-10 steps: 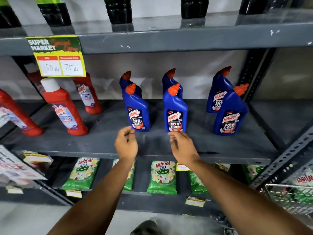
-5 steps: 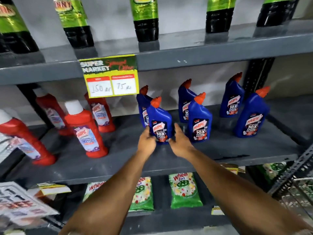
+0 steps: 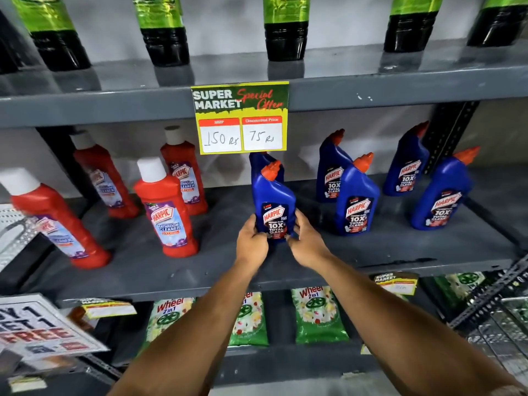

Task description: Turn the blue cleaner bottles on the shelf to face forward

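Observation:
Several blue cleaner bottles with orange caps stand on the grey middle shelf (image 3: 371,252). The front left blue bottle (image 3: 273,198) has its label towards me, and both hands grip its base: my left hand (image 3: 252,241) on its left side, my right hand (image 3: 307,242) on its right. Behind it stands another blue bottle (image 3: 261,160), mostly hidden. To the right are a front middle bottle (image 3: 357,198), a rear middle bottle (image 3: 333,167), a rear right bottle (image 3: 407,167) and a front right bottle (image 3: 443,195), all with labels visible.
Several red bathroom cleaner bottles (image 3: 164,210) stand on the left of the same shelf. A yellow-green price sign (image 3: 240,118) hangs from the upper shelf, which holds dark bottles (image 3: 285,38). Green detergent packs (image 3: 317,315) lie below. A wire basket (image 3: 503,324) is at lower right.
Both hands reached from the shelf's front edge to the front left blue bottle and closed around its base. The camera swung left and closer, so the shelf contents shifted right in view.

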The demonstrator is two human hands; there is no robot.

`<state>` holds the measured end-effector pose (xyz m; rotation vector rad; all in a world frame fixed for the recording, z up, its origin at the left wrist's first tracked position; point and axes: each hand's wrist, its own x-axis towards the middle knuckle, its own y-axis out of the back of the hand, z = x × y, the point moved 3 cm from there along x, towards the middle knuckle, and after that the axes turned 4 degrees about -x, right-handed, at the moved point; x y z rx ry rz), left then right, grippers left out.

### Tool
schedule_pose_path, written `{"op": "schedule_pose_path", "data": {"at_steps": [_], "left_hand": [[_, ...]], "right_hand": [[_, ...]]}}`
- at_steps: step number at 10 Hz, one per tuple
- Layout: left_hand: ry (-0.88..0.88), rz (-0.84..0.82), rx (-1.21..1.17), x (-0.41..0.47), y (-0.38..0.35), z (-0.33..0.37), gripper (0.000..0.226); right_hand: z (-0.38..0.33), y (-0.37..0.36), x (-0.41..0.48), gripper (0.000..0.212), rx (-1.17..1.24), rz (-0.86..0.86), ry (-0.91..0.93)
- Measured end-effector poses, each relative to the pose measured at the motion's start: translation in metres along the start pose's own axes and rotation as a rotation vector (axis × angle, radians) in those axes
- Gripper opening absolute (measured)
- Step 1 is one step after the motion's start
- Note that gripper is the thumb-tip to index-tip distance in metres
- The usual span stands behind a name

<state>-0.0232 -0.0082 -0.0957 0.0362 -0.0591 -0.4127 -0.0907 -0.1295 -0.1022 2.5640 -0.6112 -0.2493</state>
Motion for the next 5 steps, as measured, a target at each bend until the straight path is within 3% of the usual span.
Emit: {"op": "schedule_pose_path", "data": {"at_steps": [5], "left_hand": [[0.007, -0.005, -0.045, 0.0040, 0.0018, -0.0045, 0.062]], "right_hand": [[-0.0023, -0.0034, 0.0027, 0.074, 0.051, 0.030, 0.028]]}}
